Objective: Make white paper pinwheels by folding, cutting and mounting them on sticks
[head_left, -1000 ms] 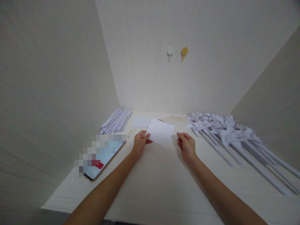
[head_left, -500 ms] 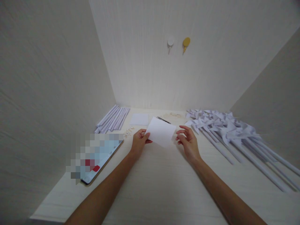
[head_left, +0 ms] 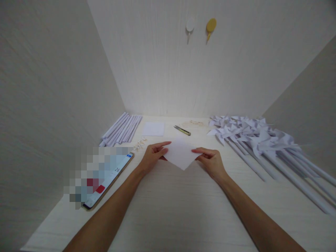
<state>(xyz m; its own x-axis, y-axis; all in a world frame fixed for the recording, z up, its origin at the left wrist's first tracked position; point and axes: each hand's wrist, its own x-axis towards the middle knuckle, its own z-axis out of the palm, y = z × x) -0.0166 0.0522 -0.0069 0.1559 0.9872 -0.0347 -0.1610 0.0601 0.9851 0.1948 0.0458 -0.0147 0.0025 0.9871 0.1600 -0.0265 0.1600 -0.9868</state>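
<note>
A white paper sheet [head_left: 180, 155] lies low over the middle of the pale table [head_left: 170, 210], turned so one corner points toward me. My left hand [head_left: 153, 156] pinches its left corner and my right hand [head_left: 210, 161] pinches its right corner. Both hands rest close to the tabletop. The sheet's far edge blends with the table and is hard to make out.
Small scissors [head_left: 182, 130], a stack of white squares [head_left: 153, 128] and rolled paper sticks [head_left: 120, 128] lie at the back. A pile of white paper pinwheels [head_left: 252, 136] on long sticks fills the right side. A phone [head_left: 109, 180] lies left. Two hooks [head_left: 201, 26] hang on the wall.
The sheet, held up by my left hand alone, came down toward the table and turned corner-first. My right hand moved in and took its right corner.
</note>
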